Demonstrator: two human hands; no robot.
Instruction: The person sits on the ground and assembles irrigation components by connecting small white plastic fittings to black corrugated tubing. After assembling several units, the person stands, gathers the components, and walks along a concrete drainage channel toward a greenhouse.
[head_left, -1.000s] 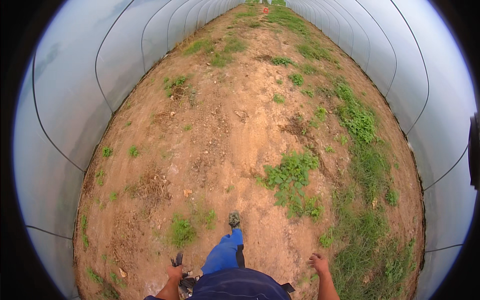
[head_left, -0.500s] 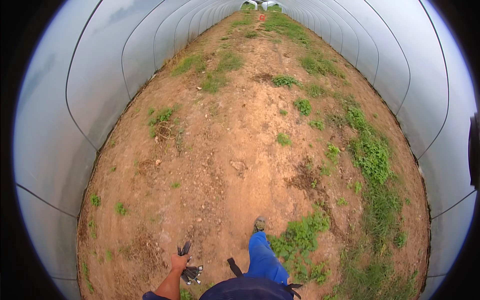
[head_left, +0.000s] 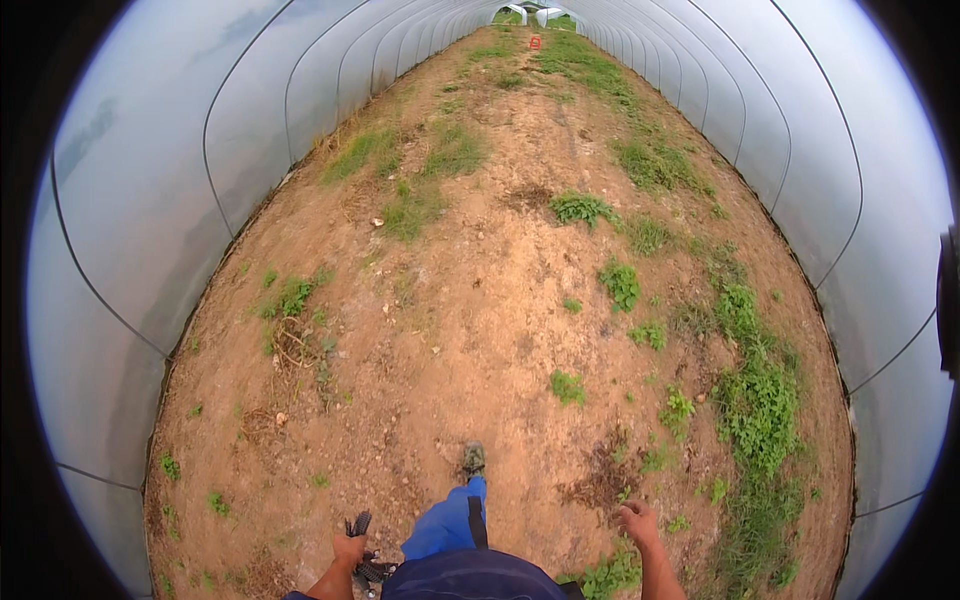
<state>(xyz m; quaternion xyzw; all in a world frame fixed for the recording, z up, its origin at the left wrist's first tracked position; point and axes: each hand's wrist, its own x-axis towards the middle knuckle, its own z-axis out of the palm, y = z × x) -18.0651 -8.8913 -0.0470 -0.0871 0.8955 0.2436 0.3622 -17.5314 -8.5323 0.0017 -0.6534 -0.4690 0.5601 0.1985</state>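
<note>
Low at the left, my left hand (head_left: 349, 548) is closed round a bundle of black ribbed pieces (head_left: 371, 571) with pale, shiny ends. Part of the bundle shows above the fingers and part hangs beside my body; their exact kind is too small to make out. My right hand (head_left: 637, 522) hangs over the soil at the lower right, its fingers curled in together, and nothing shows in it. Between the hands are my blue trouser leg (head_left: 440, 522) and a patterned shoe (head_left: 474, 459) on the ground.
Bare brown soil (head_left: 490, 330) runs down a long plastic tunnel. Curved translucent walls (head_left: 130, 250) with dark ribs rise on both sides. A leafy weed strip (head_left: 755, 410) grows along the right, with a green clump (head_left: 582, 208) ahead. An orange-red object (head_left: 535, 43) stands far off.
I have moved forward along the soil. My right hand has come into view at the lower right. The left hand has dropped slightly, still gripping the bundle. A shoe shows farther left.
</note>
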